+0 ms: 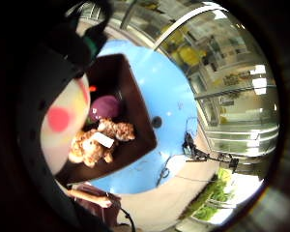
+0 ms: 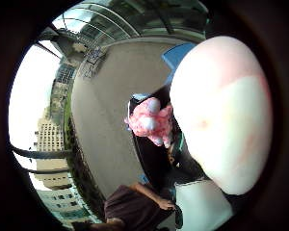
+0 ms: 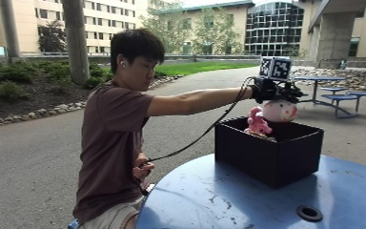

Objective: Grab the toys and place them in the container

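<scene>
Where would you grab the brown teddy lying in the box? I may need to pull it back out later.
Come from straight above, through the black box's open top, since its walls block the sides. The brown teddy lies flat on the bottom beside a purple toy; pinching across its body at the middle looks best, as the limbs are thin. The gloved right hand holds a pale round toy.
</scene>
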A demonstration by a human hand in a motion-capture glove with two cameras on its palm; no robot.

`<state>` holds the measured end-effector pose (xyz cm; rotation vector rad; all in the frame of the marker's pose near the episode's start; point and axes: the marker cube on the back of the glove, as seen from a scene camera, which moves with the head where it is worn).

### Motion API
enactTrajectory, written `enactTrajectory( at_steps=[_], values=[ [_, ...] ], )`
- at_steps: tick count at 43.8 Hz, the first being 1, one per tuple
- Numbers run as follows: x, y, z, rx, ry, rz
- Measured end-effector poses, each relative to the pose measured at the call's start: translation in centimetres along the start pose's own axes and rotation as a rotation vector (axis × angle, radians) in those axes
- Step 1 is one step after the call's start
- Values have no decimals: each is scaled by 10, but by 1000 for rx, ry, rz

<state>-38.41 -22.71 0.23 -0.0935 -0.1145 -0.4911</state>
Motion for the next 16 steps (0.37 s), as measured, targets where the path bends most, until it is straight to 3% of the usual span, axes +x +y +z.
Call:
enactTrajectory(
  at_steps=[4,16],
  values=[
    [0,-2,7,-52,-30,-20],
    [3,9,10,27,-65,-23]
  ],
)
